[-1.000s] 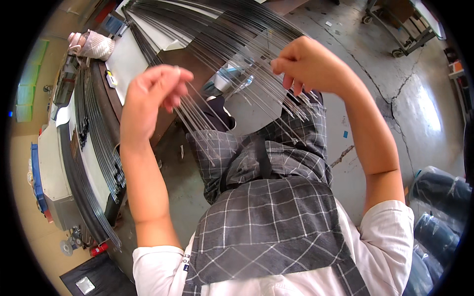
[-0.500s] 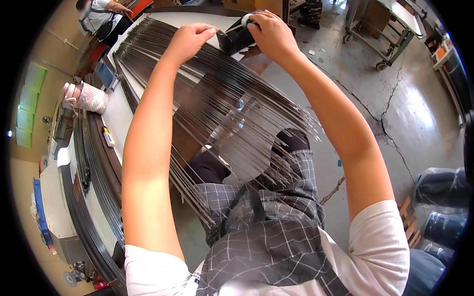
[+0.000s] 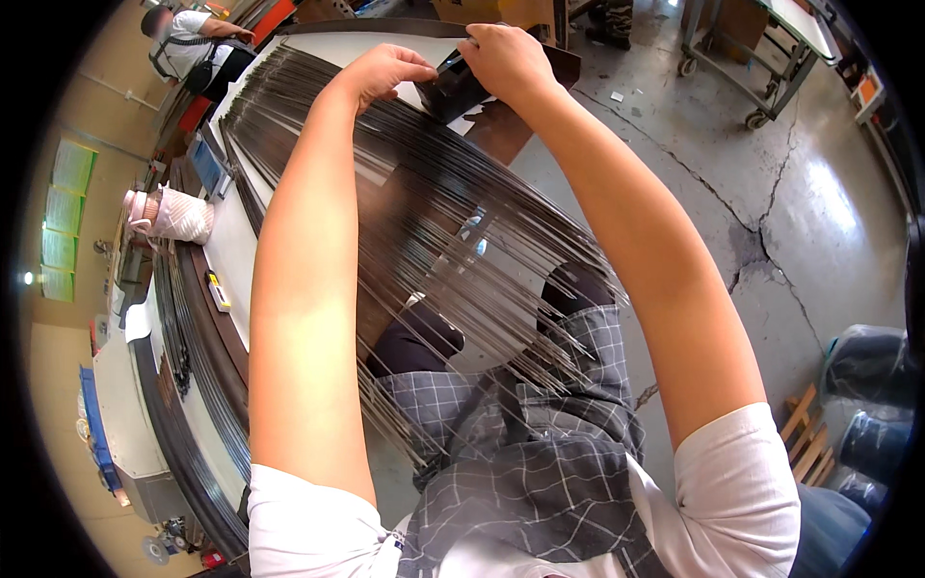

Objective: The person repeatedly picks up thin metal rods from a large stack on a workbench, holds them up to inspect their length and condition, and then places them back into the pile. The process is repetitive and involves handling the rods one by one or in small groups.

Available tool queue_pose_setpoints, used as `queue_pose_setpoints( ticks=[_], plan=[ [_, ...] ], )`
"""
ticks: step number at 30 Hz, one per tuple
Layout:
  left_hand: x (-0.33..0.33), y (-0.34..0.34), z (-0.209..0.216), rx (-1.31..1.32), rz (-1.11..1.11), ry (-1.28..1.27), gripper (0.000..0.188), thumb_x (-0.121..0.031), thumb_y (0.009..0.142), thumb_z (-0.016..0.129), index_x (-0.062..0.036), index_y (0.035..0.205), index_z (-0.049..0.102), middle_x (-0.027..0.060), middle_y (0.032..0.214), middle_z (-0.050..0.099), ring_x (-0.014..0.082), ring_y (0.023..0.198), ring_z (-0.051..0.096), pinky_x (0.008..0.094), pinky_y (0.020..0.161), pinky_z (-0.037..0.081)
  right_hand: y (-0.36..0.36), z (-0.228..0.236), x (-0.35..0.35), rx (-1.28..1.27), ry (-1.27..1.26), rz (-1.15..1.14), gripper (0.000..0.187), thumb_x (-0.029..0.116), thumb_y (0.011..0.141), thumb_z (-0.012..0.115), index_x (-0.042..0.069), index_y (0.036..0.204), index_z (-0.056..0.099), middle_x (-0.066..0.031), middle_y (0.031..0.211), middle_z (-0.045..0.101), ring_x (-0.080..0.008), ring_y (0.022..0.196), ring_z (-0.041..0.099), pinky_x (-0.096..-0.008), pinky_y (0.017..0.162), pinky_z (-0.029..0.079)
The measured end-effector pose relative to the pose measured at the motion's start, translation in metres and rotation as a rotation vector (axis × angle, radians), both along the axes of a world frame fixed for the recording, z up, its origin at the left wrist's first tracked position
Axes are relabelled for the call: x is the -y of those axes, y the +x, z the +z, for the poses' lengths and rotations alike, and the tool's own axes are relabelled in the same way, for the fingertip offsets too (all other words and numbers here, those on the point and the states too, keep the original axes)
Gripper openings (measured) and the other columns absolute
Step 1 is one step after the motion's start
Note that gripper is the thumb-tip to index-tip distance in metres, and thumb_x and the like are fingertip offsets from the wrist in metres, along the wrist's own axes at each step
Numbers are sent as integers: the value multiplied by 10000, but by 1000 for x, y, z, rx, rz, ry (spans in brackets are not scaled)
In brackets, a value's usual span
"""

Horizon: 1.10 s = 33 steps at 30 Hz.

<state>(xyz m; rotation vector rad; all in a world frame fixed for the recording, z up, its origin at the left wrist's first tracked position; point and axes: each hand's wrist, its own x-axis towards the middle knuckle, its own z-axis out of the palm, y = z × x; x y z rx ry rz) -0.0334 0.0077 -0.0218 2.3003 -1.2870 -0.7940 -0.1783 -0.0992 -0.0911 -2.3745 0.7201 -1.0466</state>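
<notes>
Bending the right hand (image 3: 508, 60) over a black holder (image 3: 451, 94) at the far end of the white table (image 3: 229, 262), near thin rods (image 3: 287, 108); impossible to see inside or tell whether clasping it. Pressing left hand (image 3: 390, 71) thumb and forefinger together beside it, with anything pinched too small to see.

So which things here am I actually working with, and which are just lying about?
Apparently in use:
- Black object, right hand on it, left hand at its edge
- Thin dark rods, fanned out beneath your arms

Apparently just lying about:
- Pink bottle
- Small yellow-and-white tool
- Wheeled cart, standing off to the right
</notes>
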Motion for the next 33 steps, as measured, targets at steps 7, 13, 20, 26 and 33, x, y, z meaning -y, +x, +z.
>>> queue_pose_setpoints(
  ticks=[7, 13, 20, 26, 33],
  plan=[
    [-8, -8, 7, -33, 29, -46, 166, -275, 789, 661, -143, 889, 649, -46, 909, 634, 52, 869, 529, 276, 757, 380, 13, -4, 1, -8, -208, -66, 256, 194, 816, 455, 45, 857, 659, -140, 943, 652, -268, 1011, 576, -370, 929, 392],
    [-20, 0, 14, 15, 85, 38, 170, -297, 782, 665, -142, 847, 640, -39, 872, 627, 68, 864, 536, 291, 778, 378, 9, -3, 5, -80, -147, -4, 272, 195, 814, 442, 49, 890, 660, -113, 979, 649, -244, 1043, 561, -389, 937, 382],
    [-30, -5, -4, 11, 201, -21, 183, -275, 785, 648, -114, 872, 645, -19, 883, 628, 117, 873, 559, 331, 721, 428, 15, -5, 1, -99, -203, -35, 298, 233, 799, 544, 33, 995, 646, -156, 974, 639, -294, 906, 608, -369, 848, 454],
    [-41, -24, -27, 779, 229, 237, 225, -178, 727, 579, -16, 867, 648, 113, 794, 649, 228, 725, 621, 329, 661, 474, 14, 3, 12, -128, -319, -7, 235, 218, 751, 528, 17, 755, 650, -172, 832, 647, -309, 785, 631, -401, 749, 486],
    [-155, -120, 18, -119, 196, -774, 252, -199, 809, 591, 11, 941, 634, 112, 941, 648, 148, 903, 598, 274, 763, 440, -69, 47, -65, -81, 40, 404, 285, 209, 728, 607, -18, 900, 612, -201, 936, 618, -371, 896, 580, -397, 811, 466]
  ],
)
